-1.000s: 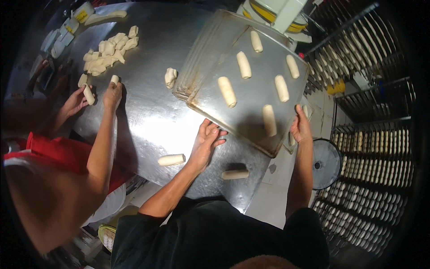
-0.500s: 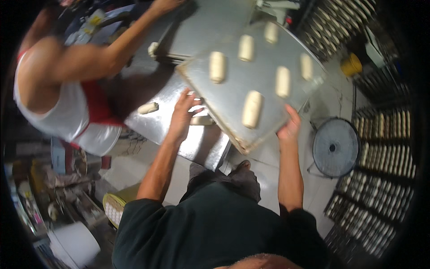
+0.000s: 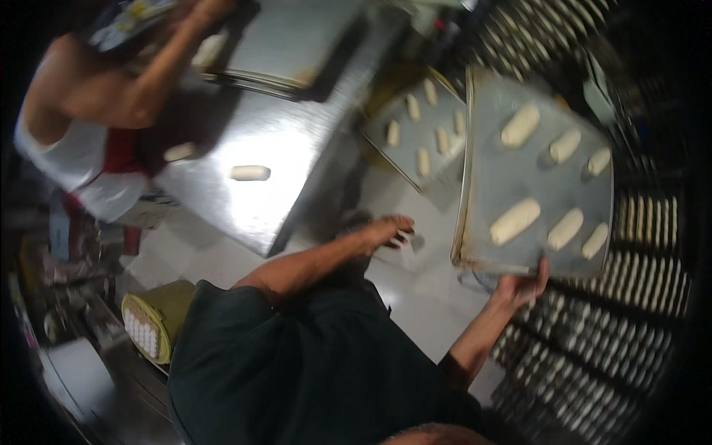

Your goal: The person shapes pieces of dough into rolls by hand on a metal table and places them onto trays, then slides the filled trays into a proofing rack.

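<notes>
My right hand (image 3: 525, 285) grips a metal baking tray (image 3: 482, 178) at its near edge, with several dough rolls (image 3: 515, 221) laid out on it. My left hand (image 3: 389, 231) is open over the floor, fingers apart and holding nothing, left of that tray. A second tray (image 3: 400, 165) with similar rolls lies beyond it, to the right of the steel table (image 3: 222, 200). A single dough roll (image 3: 250, 173) lies on the table. The hands and trays are blurred.
A co-worker's arm (image 3: 141, 96) reaches over the table beside trays (image 3: 267, 44) at upper left. Racks of dough trays (image 3: 593, 363) line the right side. A yellow-green bucket (image 3: 169, 311) holding white round items stands at lower left, on or near the floor (image 3: 415, 311).
The held tray has swung right, away from the table, revealing the second tray. My left hand has left the tray. The co-worker's arm has moved up over the table.
</notes>
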Motion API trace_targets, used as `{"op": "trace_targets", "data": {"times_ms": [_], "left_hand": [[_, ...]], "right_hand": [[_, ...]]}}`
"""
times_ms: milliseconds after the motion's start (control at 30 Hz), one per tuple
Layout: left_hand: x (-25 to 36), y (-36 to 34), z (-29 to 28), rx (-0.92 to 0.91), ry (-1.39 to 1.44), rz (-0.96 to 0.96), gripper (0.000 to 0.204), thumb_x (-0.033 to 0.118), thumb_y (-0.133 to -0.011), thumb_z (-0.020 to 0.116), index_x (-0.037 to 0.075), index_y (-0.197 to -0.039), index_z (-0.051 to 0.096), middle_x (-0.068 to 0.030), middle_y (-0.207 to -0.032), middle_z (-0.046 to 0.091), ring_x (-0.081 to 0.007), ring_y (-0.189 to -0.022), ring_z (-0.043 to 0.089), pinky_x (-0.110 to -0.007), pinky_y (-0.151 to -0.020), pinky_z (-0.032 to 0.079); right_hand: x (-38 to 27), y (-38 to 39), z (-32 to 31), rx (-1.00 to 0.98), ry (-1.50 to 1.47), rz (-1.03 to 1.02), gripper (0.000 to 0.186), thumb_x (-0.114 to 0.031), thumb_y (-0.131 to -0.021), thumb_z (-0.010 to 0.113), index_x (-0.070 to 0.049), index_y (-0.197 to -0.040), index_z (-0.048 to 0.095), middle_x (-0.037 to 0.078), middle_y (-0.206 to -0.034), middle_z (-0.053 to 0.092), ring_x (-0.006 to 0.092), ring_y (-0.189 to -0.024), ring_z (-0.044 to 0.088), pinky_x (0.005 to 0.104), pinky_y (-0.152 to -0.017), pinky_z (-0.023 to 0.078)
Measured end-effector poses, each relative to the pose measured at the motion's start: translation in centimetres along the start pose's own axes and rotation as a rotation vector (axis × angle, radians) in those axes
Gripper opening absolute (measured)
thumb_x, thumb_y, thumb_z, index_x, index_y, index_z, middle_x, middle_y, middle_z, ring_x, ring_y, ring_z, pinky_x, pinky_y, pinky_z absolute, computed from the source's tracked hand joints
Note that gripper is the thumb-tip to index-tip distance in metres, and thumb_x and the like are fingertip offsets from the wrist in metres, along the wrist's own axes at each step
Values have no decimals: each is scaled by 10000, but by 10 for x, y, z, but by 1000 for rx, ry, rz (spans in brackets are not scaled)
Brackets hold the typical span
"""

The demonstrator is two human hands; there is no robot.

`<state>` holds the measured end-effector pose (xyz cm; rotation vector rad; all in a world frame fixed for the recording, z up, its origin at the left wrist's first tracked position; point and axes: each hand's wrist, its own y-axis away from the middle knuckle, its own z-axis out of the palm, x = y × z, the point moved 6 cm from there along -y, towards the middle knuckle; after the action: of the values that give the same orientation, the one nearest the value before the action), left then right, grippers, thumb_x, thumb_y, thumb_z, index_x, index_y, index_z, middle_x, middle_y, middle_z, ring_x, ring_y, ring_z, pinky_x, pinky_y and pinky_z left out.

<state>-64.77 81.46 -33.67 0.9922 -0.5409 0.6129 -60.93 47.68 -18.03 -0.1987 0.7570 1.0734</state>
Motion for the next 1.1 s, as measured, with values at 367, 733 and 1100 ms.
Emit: {"op": "trace_targets", "data": {"times_ms": [367,733,1100], "left_hand": [[-17,-270,71,12,345,-101,582,514,-1038,555,184,-1505,446,-38,-1378,567,-226,-1112,599,-420,-907,512],[-68,-424,27,746,1557,315,460,355,-1054,633,80,-1400,506,-99,-1373,545,-257,-1125,619,-426,-1013,558],[-80,-307,3,421,1229,588,369,168,-997,657,-75,-1237,515,-234,-1133,658,-282,-895,669,-333,-778,603]], "right_hand": [[-121,-131,2,-85,1018,-696,885,-517,-786,853,74,-1379,569,242,-1452,558,385,-1295,585,559,-1149,464],[-189,-295,-54,177,741,-503,488,-214,-1015,623,90,-1391,558,299,-1444,561,396,-1286,588,568,-1097,502],[-188,-373,-66,34,508,-277,546,-246,-997,611,7,-1467,496,250,-1510,512,411,-1352,515,614,-1151,399]]}}
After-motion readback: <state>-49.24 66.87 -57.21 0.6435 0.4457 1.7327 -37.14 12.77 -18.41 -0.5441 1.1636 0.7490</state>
